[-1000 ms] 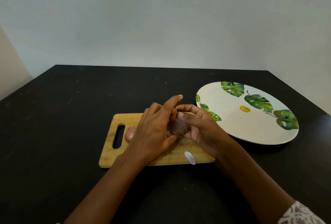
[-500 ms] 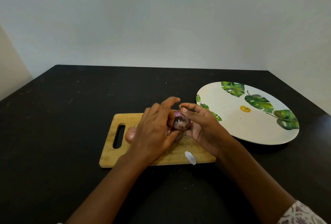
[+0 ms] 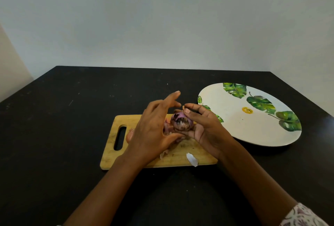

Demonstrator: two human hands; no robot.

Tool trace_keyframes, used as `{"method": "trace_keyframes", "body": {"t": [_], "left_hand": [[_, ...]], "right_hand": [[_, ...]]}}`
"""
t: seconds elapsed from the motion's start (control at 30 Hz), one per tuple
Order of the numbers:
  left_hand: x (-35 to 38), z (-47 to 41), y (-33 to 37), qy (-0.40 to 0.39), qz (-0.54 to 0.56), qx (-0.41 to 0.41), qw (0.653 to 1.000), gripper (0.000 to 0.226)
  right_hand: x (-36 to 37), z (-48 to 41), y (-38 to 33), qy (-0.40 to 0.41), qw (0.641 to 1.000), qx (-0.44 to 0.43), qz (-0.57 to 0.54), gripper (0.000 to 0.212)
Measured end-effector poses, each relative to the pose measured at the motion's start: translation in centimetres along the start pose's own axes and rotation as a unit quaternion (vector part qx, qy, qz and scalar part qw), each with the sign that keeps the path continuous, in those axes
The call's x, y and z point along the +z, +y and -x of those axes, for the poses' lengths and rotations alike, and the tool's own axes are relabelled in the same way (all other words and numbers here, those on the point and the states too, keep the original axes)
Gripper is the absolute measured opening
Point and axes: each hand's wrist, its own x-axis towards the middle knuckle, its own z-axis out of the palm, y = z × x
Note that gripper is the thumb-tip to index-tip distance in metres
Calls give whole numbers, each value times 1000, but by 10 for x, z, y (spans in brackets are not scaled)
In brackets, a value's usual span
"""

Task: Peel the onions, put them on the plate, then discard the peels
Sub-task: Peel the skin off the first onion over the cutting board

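Observation:
A purple onion (image 3: 181,121) with dark blotches is held just above the wooden cutting board (image 3: 115,151). My right hand (image 3: 206,128) cups it from the right, thumb and fingers curled round it. My left hand (image 3: 153,126) is at its left side, thumb beneath the onion, fingers spread and raised. Another onion (image 3: 129,134) lies on the board, mostly hidden behind my left hand. A pale peel scrap (image 3: 192,159) lies at the board's front edge, and more peel (image 3: 162,154) shows under my left wrist. The white plate (image 3: 253,128) with green leaves lies to the right.
The black table (image 3: 63,126) stretches bare to the left and front. A pale wall stands behind its far edge. The plate's near rim sits close to my right wrist.
The onion has turned and risen, so its blotched side now faces me. My left fingers have lifted and spread away from it.

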Motion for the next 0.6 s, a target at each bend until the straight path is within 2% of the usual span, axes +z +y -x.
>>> {"method": "trace_keyframes", "body": {"t": [0.2, 0.37, 0.6], "left_hand": [[0, 2, -1, -11, 5, -6, 1000, 98], [-4, 4, 0, -15, 21, 1, 1000, 75], [-5, 4, -3, 15, -12, 2, 1000, 67]], "right_hand": [[-1, 1, -1, -6, 1000, -2, -9, 41], [-3, -1, 0, 7, 1000, -5, -2, 39], [-4, -3, 0, 10, 1000, -6, -5, 35]]}}
